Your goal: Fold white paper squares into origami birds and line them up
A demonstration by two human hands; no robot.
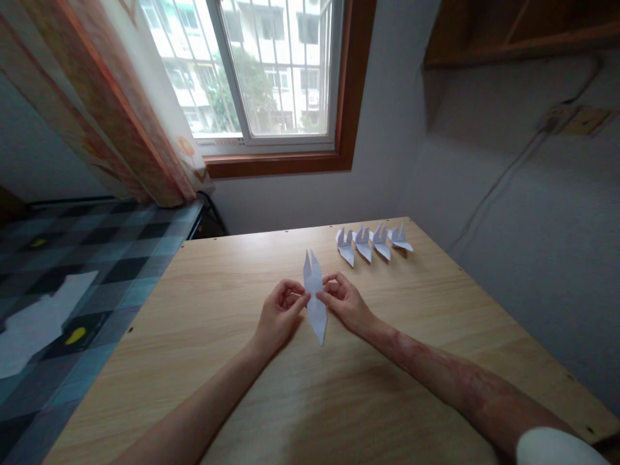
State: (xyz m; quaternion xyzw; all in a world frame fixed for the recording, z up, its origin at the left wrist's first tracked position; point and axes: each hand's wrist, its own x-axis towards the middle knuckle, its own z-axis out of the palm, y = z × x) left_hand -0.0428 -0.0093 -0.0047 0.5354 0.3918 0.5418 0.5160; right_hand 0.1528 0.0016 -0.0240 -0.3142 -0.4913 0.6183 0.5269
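A long, narrow folded white paper piece [314, 298] lies on the wooden table [232, 271], pointed at its near end and split into two tips at its far end. My left hand [279, 314] pinches its left edge at the middle with curled fingers. My right hand [345, 301] pinches its right edge opposite, fingers also curled. Both hands rest low over the tabletop. Several finished folded white paper figures [372, 242] stand in a row at the far right of the table, apart from my hands.
A bed with a dark checked cover [72, 258] and white sheets of paper [33, 323] on it adjoins the table's left side. A window [261, 71] with a patterned curtain [111, 103] is ahead. A grey wall [533, 226] runs along the table's right edge.
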